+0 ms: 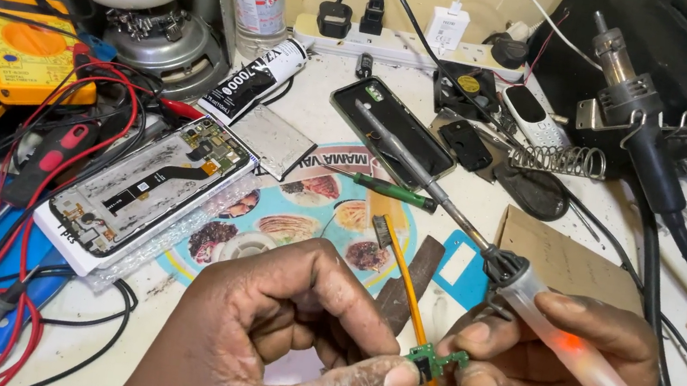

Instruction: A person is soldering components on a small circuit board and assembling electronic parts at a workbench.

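While both hands meet low over bench, left hand (278, 328) pinches small green circuit board (436, 359) at thumb tip; right hand (552, 378) grips board's other edge, also holding soldering iron (481, 241), tip pointing up-left. Orange stick (406, 289) runs behind board. Opened phone (150, 182) lies left, well apart.

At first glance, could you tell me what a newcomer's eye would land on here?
Low in the middle, the left hand and right hand pinch a small green circuit board, the right also holding a soldering iron. Left of them lies an opened phone among red wires.
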